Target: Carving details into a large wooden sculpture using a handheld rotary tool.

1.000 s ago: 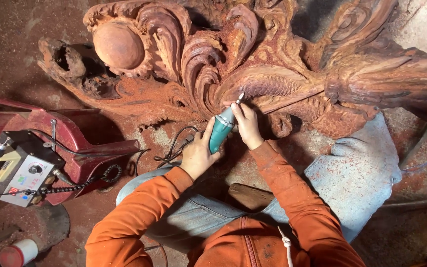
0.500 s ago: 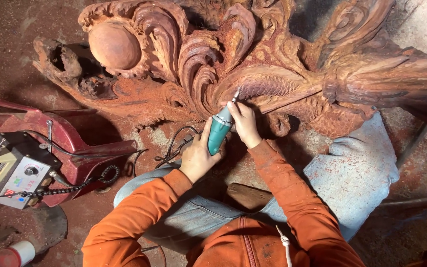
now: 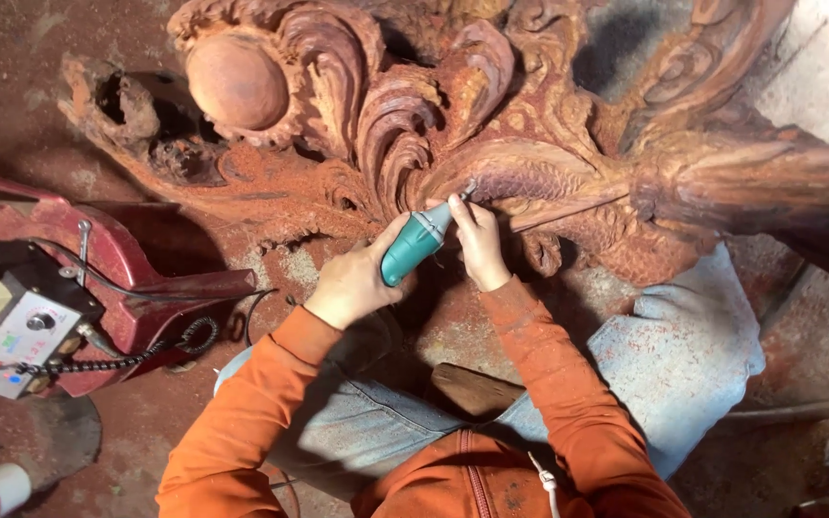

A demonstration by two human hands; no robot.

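Both our hands grip the teal rotary tool (image 3: 414, 246): left hand (image 3: 352, 284) wraps its rear, right hand (image 3: 480, 242) steadies the tip slanting up-right into the carved wood (image 3: 491, 144).

Both arms in orange sleeves reach forward, elbows bent, converging. Left hand (image 3: 352, 283) curled closed, thumb up, wrist straight. Right hand (image 3: 480, 245) closed, fingers pointing forward and down, just beside the left.
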